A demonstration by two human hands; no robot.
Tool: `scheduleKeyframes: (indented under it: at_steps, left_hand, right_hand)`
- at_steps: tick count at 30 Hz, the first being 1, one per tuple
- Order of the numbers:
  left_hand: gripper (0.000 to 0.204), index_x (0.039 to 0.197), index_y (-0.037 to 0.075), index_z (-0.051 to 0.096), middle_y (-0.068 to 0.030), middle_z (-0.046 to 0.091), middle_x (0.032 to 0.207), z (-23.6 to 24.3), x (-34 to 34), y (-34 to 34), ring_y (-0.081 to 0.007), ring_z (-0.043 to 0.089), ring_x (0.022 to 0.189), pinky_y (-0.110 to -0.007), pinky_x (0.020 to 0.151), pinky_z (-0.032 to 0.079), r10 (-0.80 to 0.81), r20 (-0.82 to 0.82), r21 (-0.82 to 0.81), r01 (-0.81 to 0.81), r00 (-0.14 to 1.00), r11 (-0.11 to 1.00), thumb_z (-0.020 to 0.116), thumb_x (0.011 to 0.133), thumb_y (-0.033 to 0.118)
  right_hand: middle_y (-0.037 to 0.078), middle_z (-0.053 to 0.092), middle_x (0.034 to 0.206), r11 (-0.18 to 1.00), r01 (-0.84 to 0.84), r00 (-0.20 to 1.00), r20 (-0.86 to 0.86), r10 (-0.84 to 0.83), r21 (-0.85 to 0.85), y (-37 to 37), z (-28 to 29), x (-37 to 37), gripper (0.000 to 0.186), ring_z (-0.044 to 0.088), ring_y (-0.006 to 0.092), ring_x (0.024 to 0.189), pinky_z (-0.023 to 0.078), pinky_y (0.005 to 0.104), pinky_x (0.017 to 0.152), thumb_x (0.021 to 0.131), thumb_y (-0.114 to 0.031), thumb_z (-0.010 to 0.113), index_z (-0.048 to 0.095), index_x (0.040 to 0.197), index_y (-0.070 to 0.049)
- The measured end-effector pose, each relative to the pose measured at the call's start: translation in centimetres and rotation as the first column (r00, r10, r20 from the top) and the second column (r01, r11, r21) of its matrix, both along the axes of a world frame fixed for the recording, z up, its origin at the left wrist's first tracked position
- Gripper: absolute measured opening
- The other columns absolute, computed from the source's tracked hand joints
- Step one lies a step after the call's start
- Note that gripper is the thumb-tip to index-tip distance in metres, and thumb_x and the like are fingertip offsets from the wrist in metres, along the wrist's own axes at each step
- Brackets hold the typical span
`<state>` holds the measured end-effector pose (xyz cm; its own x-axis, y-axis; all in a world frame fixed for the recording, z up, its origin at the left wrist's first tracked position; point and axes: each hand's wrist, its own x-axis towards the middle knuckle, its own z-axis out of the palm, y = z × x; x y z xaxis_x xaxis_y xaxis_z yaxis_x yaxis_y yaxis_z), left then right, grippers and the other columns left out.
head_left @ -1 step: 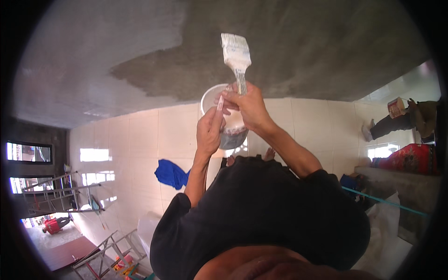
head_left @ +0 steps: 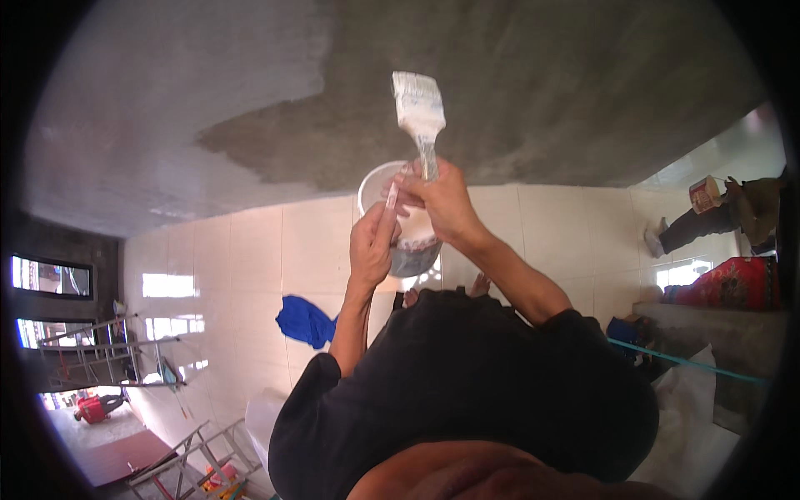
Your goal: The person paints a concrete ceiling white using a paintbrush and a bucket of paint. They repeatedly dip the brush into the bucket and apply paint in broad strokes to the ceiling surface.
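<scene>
A wide flat paintbrush point(head_left: 419, 104), its bristles and ferrule coated white, points up toward the wall. My right hand point(head_left: 446, 200) is closed round its handle. Beside it, my left hand point(head_left: 371, 242) is closed on a narrow pale strip that looks like the handle of the bucket point(head_left: 414, 260). The fingertips of my right hand meet the upper end of this strip. Below both hands is the bucket, with a white inside and a grey, smeared outside; pale liquid shows in it. My hands hide part of its rim.
Ahead stands a grey wall point(head_left: 500, 100), lighter at left and darker at right. A blue cloth point(head_left: 306, 322) lies on the glossy tiles point(head_left: 242, 275). Ladders point(head_left: 196, 454) stand at left. At right, another person point(head_left: 708, 225) is near a small tub point(head_left: 705, 194); a red cloth point(head_left: 725, 283) covers something there.
The brush, both hands and the bucket appear slightly lower in the picture, as does the floor edge. Both grips look the same.
</scene>
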<state>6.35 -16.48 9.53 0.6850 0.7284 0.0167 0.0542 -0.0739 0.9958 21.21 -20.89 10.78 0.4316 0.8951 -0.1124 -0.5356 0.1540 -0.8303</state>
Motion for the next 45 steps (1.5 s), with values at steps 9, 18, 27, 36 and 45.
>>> scheduleKeyframes:
  at_steps: [9, 18, 27, 36, 45]
  left_hand:
    - [0.033, 0.09, 0.004, 0.06, 0.0057, 0.039, 0.059, 2.3, 0.1, -0.7, -0.0046, 0.033, 0.052, -0.022, 0.05, 0.027, -0.031, 0.175, -0.27, 0.078, 0.984, 0.96, 0.042, 0.103, 0.028]
    - [0.033, 0.082, 0.006, 0.058, 0.0069, 0.036, 0.056, 3.2, 0.0, 0.9, -0.0038, 0.029, 0.049, -0.022, 0.046, 0.023, -0.056, 0.122, -0.177, 0.077, 0.991, 0.981, 0.046, 0.102, 0.03]
    - [0.029, 0.096, 0.004, 0.061, 0.0059, 0.035, 0.055, 4.2, 0.2, 0.7, -0.0052, 0.029, 0.045, -0.022, 0.043, 0.026, -0.099, 0.102, -0.356, 0.129, 0.99, 0.925, 0.043, 0.101, 0.026]
    - [0.029, 0.102, 0.003, 0.061, 0.0069, 0.034, 0.055, 3.8, -0.5, 0.7, -0.0044, 0.027, 0.043, -0.022, 0.039, 0.024, -0.015, 0.119, -0.287, 0.049, 0.993, 0.957, 0.043, 0.102, 0.026]
    - [0.026, 0.092, 0.005, 0.058, 0.0066, 0.035, 0.056, 4.8, -2.9, 0.9, -0.0041, 0.027, 0.044, -0.023, 0.039, 0.022, 0.062, 0.112, -0.317, -0.023, 0.992, 0.948, 0.043, 0.101, 0.025]
  right_hand:
    - [0.013, 0.064, 0.085, 0.999, 0.005, 0.999, -0.034, -0.003, 0.045, -1.0, 1.9, -0.7, 0.01, 0.067, 0.0186, 0.076, 0.056, 0.0269, 0.064, 0.088, 0.004, 0.062, 0.053, 0.092, 0.001]
    - [0.012, 0.064, 0.085, 1.0, -0.005, 1.0, -0.007, 0.004, -0.01, -0.8, 2.6, -0.6, 0.009, 0.068, 0.0193, 0.076, 0.061, 0.0308, 0.071, 0.088, 0.002, 0.062, 0.053, 0.089, 0.001]
    - [0.009, 0.063, 0.086, 0.998, -0.057, 0.996, 0.067, 0.058, -0.024, -0.8, 1.4, -0.1, 0.014, 0.066, 0.0156, 0.077, 0.061, 0.0291, 0.071, 0.088, -0.002, 0.065, 0.053, 0.092, 0.0]
    - [0.006, 0.063, 0.076, 0.97, -0.085, 0.948, 0.282, 0.149, -0.229, -3.0, 4.4, 1.0, 0.024, 0.065, 0.0125, 0.074, 0.056, 0.0257, 0.057, 0.093, -0.024, 0.061, 0.056, 0.094, 0.0]
    - [0.024, 0.064, 0.085, 0.944, -0.047, 0.147, 0.933, 0.33, -0.326, -9.1, 10.4, 10.4, 0.033, 0.061, 0.0418, 0.08, 0.046, 0.0466, 0.07, 0.086, -0.025, 0.058, 0.061, 0.106, 0.001]
